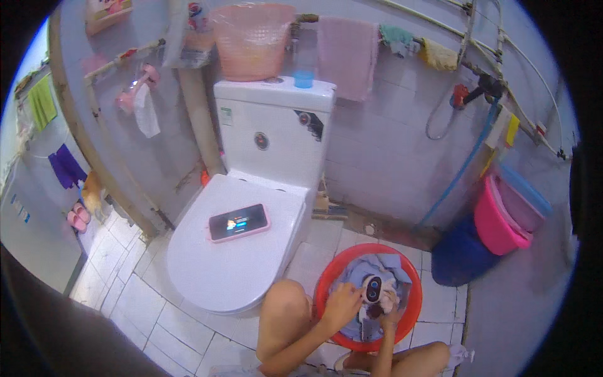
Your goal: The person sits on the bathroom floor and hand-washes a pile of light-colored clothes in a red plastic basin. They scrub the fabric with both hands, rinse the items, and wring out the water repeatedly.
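- A round, red basin (412, 314), smooth and apparently plastic, is set on the white tiled floor (173, 342) between the person's knees.
- Inside it, light-blue cloth (359, 271) is heaped in soft, crumpled folds, and both hands are lowered over it.
- Among the folds a small white piece (372, 289) is seen, marked with a black oval and two blue rounds; whether it is printed fabric or a separate object cannot be told.
- The left hand (342, 306) is brought to that piece's left side, fingers bent; whether anything is pinched in its grip cannot be told.
- The right hand (389, 308) is placed at a pale bunch to the right of the piece; its grip is partly hidden, so how tightly it is closed cannot be told.
- On the cistern (276, 113) of the toilet, a pink lattice-sided basket (253, 47) is stood, partly covered in clear, wrinkled film, with a small translucent blue cup (303, 80) beside it.
- On the glossy lid (213, 276) a phone (239, 223) in a pink case is laid, its screen lit.
- At the right wall, a bright-pink basin (496, 220) is propped, tilted, by a dark-blue bucket (458, 257).
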The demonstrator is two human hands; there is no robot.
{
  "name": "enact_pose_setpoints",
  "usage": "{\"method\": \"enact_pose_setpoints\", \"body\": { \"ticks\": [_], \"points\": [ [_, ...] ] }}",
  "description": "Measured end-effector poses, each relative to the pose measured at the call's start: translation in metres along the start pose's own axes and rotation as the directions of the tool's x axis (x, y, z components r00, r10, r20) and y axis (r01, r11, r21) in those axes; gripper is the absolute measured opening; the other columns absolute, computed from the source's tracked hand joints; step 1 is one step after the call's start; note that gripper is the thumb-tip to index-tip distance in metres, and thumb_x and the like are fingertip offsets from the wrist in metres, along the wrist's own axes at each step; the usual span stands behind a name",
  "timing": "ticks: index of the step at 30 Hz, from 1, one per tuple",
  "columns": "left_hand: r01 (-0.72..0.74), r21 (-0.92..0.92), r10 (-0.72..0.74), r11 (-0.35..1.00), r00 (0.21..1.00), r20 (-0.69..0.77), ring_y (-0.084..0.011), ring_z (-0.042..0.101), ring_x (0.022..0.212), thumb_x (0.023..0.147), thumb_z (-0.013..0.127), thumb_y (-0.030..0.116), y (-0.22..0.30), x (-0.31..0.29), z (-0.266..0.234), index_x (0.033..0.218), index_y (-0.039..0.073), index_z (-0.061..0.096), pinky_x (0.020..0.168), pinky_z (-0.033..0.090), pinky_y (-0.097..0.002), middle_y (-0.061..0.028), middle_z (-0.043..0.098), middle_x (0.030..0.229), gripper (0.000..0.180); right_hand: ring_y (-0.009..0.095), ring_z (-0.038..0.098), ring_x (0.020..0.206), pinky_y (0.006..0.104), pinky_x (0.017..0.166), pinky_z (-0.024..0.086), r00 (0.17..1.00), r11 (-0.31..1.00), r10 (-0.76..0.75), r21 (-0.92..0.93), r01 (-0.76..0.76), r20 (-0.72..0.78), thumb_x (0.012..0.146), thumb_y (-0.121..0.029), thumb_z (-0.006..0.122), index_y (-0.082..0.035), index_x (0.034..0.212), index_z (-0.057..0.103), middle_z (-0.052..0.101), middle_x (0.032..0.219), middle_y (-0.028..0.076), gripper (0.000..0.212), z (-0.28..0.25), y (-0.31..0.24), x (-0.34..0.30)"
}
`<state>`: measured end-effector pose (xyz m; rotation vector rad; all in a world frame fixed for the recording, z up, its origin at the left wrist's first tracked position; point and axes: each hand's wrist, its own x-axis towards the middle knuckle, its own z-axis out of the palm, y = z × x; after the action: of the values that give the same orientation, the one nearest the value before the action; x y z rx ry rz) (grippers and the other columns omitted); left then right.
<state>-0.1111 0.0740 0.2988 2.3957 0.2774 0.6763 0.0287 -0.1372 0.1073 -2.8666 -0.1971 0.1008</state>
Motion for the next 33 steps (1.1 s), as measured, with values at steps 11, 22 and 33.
{"method": "enact_pose_setpoints", "body": {
  "ticks": [11,22,33],
  "points": [
    [0.169,0.229,-0.158,0.959,0.985,-0.066,-0.0250,0.046,0.096,0.066,0.072,0.029,-0.154,0.045,-0.292,0.106,0.007,0.056,0.087,0.034,-0.0360,-0.0098,0.054,0.102,0.048,0.030,0.051,0.100,0.0351,0.086,0.041,0.967,0.523,-0.068,0.834,-0.174,0.244,0.073,-0.023,0.062,-0.001,0.117,0.045,0.051,0.111,0.021,0.052,0.022,0.001,0.006],
    [0.416,0.327,-0.516,0.848,0.512,0.686,-0.0241,0.048,0.107,0.068,0.064,0.051,-0.242,0.132,-0.313,0.122,0.004,0.047,0.089,0.038,-0.0312,-0.0128,0.051,0.117,0.074,0.026,0.044,0.109,0.0343,0.092,0.035,0.993,0.680,0.007,0.727,-0.091,0.118,0.076,-0.015,0.058,-0.003,0.113,0.049,0.051,0.113,0.014,0.040,0.007,-0.001,0.002],
    [0.369,0.532,-0.648,0.762,0.439,0.623,-0.0265,0.053,0.100,0.056,0.072,0.055,-0.232,0.138,-0.303,0.116,0.001,0.049,0.085,0.042,-0.0321,-0.0157,0.055,0.110,0.084,0.022,0.047,0.103,0.0304,0.087,0.038,0.998,0.812,0.030,0.580,-0.060,0.061,0.073,-0.018,0.062,-0.004,0.114,0.050,0.052,0.111,0.013,0.045,0.030,0.019,-0.008]
  ]
}}
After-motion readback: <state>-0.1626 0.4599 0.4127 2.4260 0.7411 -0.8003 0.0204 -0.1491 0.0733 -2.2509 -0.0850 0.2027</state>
